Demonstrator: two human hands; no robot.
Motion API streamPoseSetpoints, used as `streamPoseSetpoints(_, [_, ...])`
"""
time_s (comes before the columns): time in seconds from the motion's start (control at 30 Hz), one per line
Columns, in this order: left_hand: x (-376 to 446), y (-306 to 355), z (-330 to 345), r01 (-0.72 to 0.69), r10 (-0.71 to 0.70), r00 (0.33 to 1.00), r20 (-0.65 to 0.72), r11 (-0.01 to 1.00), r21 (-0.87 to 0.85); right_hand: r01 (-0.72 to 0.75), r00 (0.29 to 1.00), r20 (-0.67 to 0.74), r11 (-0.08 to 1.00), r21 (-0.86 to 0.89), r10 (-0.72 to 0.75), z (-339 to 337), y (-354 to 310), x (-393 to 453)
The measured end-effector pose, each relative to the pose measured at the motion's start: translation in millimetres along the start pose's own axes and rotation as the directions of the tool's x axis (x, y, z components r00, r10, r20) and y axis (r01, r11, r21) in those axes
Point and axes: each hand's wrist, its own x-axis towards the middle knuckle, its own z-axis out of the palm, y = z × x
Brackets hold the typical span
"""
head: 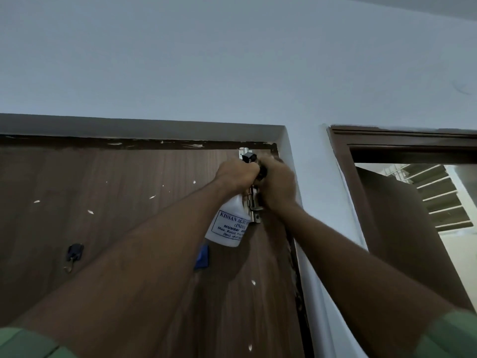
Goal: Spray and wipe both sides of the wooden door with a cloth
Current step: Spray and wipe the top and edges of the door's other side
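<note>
Head view shows me both hands raised to the top right corner of the wooden door [129, 202]. My left hand [236, 174] is wrapped round the neck of the white spray bottle [229, 226], which hangs upright, long axis vertical, its black nozzle [249, 157] close to the door's face near the top edge. My right hand [280, 186] is just right of it, blurred, over the metal bolt [254, 202]; whether its fingers grasp the bolt I cannot tell. A blue cloth [202, 257] peeks out under my left forearm. I judge the left hand is the one placed to spray.
</note>
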Motion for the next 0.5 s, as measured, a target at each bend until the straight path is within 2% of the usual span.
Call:
streamPoseSetpoints(0.07, [3.3, -2.4, -1.4, -0.004, 0.004, 1.0, 0.012, 1.0, 0.002, 0.071, 0.997, 0.014, 0.997, -0.017, -0.07, 2.8, 3.8, -42.4])
streamPoseSetpoints(0.13, [6.0, -4.8, 0.6, -0.002, 0.001, 0.999, 0.043, 1.0, 0.026, 0.087, 0.996, 0.025, 0.996, -0.032, -0.087, -1.9, 7.1, -46.9])
streamPoseSetpoints(0.23, [10.8, -4.0, 2.3, -0.009, 0.007, 0.999, 0.047, 0.999, 0.049, 0.072, 0.994, 0.092, 0.992, -0.107, -0.063, -1.3, 7.3, 18.2])
streamPoseSetpoints(0.33, [13.4, -5.8, 4.4, -0.011, 0.009, 0.999, 0.031, 0.998, 0.059, 0.011, 0.992, 0.125, 0.996, -0.083, 0.0, 6.5, 2.9, 56.7])
streamPoseSetpoints(0.4, [13.5, -9.7, 2.9, -0.005, 0.003, 0.999, 0.035, 0.999, 0.049, -0.018, 0.997, 0.08, 0.998, -0.059, 0.022, 7.2, -2.7, 38.8])
streamPoseSetpoints(0.5, [9.5, -16.7, -1.5, -0.001, -0.003, 0.998, 0.061, 0.998, 0.061, 0.049, 0.999, 0.016, 0.996, -0.072, -0.048, 0.4, -2.4, -24.8])
